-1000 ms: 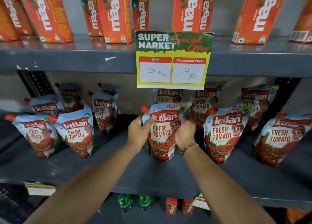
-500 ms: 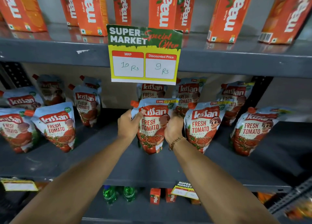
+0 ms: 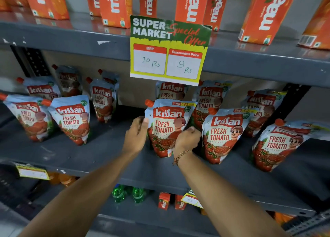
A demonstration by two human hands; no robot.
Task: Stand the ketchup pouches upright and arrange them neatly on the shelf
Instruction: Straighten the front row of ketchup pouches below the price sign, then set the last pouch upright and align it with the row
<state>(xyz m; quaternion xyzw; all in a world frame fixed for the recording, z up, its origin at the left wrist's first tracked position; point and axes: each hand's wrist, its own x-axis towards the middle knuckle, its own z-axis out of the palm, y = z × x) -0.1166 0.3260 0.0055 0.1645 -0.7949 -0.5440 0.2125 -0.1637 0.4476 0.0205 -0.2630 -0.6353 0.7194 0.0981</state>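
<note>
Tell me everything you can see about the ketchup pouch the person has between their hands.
The ketchup pouch is a glossy, flexible stand-up pack, pale blue on top with a red Kissan label, "Fresh Tomato Ketchup" lettering, tomato artwork and an orange-red cap at its upper left corner. It stands upright, front-facing, on the grey shelf below the price sign. The left hand touches its left edge; the right hand presses its lower right side.

Shelving: grey metal shelf boards — perforated dark upright at left
Back wall: plain beige panel
</note>
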